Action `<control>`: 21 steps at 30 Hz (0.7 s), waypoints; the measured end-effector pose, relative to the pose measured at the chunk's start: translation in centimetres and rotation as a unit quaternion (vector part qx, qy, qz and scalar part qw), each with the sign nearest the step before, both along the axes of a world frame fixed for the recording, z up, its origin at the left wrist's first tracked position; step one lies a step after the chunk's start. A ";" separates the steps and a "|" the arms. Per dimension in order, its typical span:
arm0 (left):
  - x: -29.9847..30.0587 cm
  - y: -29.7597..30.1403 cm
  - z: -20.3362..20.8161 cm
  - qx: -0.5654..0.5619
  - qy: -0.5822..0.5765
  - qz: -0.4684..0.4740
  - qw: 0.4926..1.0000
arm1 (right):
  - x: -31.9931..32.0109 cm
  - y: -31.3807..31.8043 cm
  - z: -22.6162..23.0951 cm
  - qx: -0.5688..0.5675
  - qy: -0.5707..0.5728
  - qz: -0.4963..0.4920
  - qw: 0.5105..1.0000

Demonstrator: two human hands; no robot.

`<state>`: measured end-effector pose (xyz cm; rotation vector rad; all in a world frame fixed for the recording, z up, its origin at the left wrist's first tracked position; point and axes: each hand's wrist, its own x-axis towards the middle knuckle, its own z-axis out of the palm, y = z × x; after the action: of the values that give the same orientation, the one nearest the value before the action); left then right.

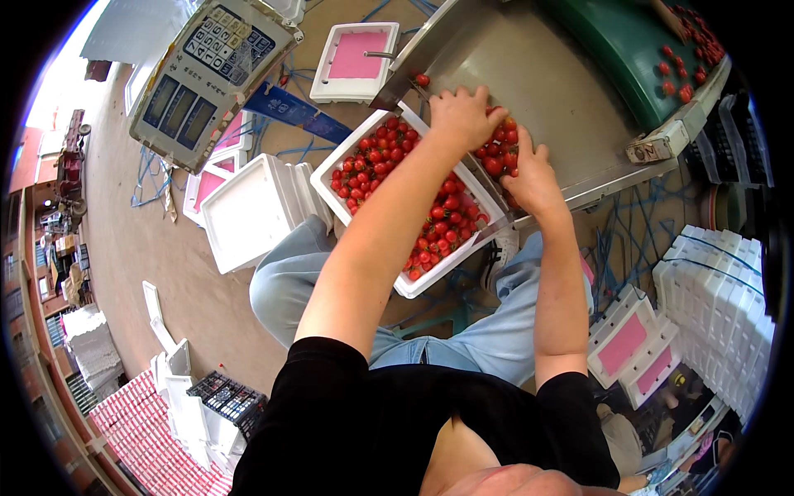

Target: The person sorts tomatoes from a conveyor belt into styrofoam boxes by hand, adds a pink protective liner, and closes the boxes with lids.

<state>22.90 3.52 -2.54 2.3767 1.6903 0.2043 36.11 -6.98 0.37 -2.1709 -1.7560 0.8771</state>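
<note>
Tomatoes (494, 164) bunch at the tray (504, 62) edge beside the box (413, 288), left hand (463, 120) and right hand (535, 178) curved around them, grip unclear; box well stocked already, this bunch still out

"How many hands (465, 120) at upper centre?"
"2."
"And boxes (411, 286) filled with tomatoes (372, 161)?"
"1, mid-frame; the tomatoes overlap too much to count."
"Weighing scales (207, 89)?"
"1, upper left, with 3 display windows (180, 117)."
"Pink-lined boxes (622, 343) at lower right?"
"2, plus 1 at top centre."
</note>
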 end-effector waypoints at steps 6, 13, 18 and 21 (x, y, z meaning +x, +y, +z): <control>3.3 -3.0 0.9 -0.055 -0.171 0.074 0.981 | -0.1 1.9 -5.7 0.211 0.264 -0.145 0.930; 5.9 -4.1 0.2 -0.072 -0.419 0.194 0.884 | -2.0 2.6 -2.3 0.135 0.733 -0.344 0.571; 6.3 -5.7 1.7 -0.012 -0.521 0.216 0.826 | -3.3 1.3 -0.8 0.229 0.650 -0.297 0.661; 4.0 -6.5 3.6 0.066 -0.611 0.193 0.765 | -6.2 -0.1 2.6 0.253 0.622 -0.255 0.696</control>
<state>26.93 -3.01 1.07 1.2123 1.3473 1.5566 29.95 -7.06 3.02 -1.0041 -0.5239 1.0827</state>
